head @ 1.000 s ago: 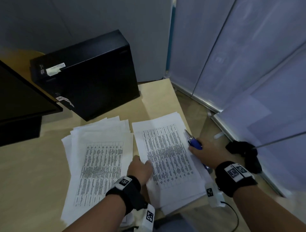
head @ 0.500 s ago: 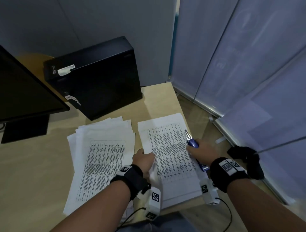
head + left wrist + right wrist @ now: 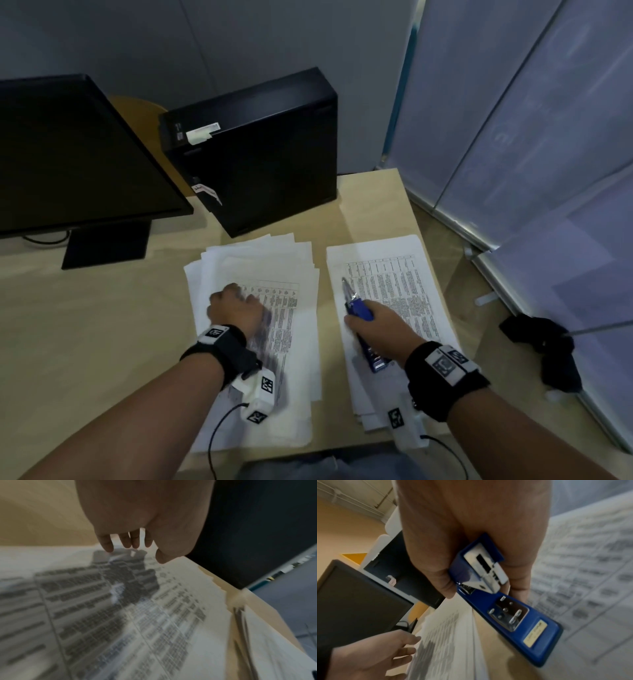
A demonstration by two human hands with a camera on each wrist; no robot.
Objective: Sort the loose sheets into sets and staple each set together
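Squarely in the right hand (image 3: 380, 329), fingers wrapped round it, the blue stapler (image 3: 359, 308) runs 5 to 11 o'clock, nose at 11, above the right paper stack (image 3: 404, 274). Its yellow label is unreadable. At 9 o'clock, the left hand (image 3: 236, 308) hovers, fingers relaxed, over the left paper stack (image 3: 294, 359).

We see a blue stapler (image 3: 360, 309), white sheets (image 3: 387, 291) with grey printed tables, a black monitor (image 3: 75, 154) and a beige desk (image 3: 85, 325).
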